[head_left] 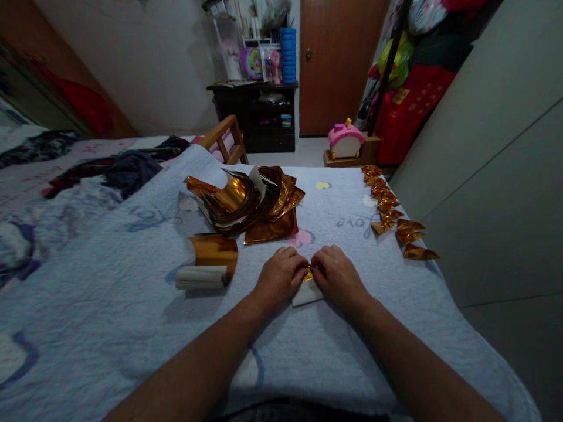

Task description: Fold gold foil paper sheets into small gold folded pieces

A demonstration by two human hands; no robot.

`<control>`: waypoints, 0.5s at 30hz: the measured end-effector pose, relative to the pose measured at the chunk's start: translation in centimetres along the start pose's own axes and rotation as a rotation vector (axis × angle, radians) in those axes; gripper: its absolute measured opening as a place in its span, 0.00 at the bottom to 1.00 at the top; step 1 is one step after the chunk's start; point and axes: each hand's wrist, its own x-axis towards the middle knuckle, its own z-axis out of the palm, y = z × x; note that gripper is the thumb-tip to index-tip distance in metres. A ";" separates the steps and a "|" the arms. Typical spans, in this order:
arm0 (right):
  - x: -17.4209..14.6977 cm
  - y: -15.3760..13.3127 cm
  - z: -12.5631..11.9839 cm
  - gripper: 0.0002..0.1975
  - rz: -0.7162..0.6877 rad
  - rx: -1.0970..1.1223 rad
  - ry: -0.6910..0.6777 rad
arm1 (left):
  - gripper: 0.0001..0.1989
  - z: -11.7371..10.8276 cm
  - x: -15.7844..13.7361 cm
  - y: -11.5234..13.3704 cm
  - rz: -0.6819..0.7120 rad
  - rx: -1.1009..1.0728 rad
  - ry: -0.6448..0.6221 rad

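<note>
Between my two hands lies a sheet of gold foil paper [308,293], its pale backing facing up toward me and a strip of gold showing near my fingertips. My left hand [281,272] pinches the sheet's far edge from the left. From the right, my right hand [338,272] pinches the same edge, thumb and fingers closed, close to the other hand. Part of the sheet is hidden under both hands. Left of them rests a curled roll of gold foil paper [213,252] with a pale rolled side. Beyond it sits a large fanned stack of gold foil sheets [237,199].
Folded gold foil pieces [387,202] line the right edge of the pale blue patterned cloth [149,346]. Dark clothes [132,170] lie at the far left. A wooden chair [226,140], a dark cabinet [268,126] and a pink toy [346,140] stand beyond.
</note>
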 end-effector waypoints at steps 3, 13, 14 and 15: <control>-0.2 0.0 0.0 0.07 -0.034 0.021 -0.005 | 0.03 0.1 0.0 -0.1 -0.015 -0.004 -0.003; -0.4 0.2 -0.3 0.08 -0.073 0.113 -0.041 | 0.07 0.2 0.0 -0.1 0.001 -0.039 0.003; -0.5 0.3 -0.3 0.08 -0.077 0.118 -0.048 | 0.06 0.2 0.0 -0.2 0.007 -0.040 0.005; -0.5 0.3 -0.3 0.08 -0.079 0.123 -0.053 | 0.06 0.3 0.0 -0.2 0.013 -0.042 0.007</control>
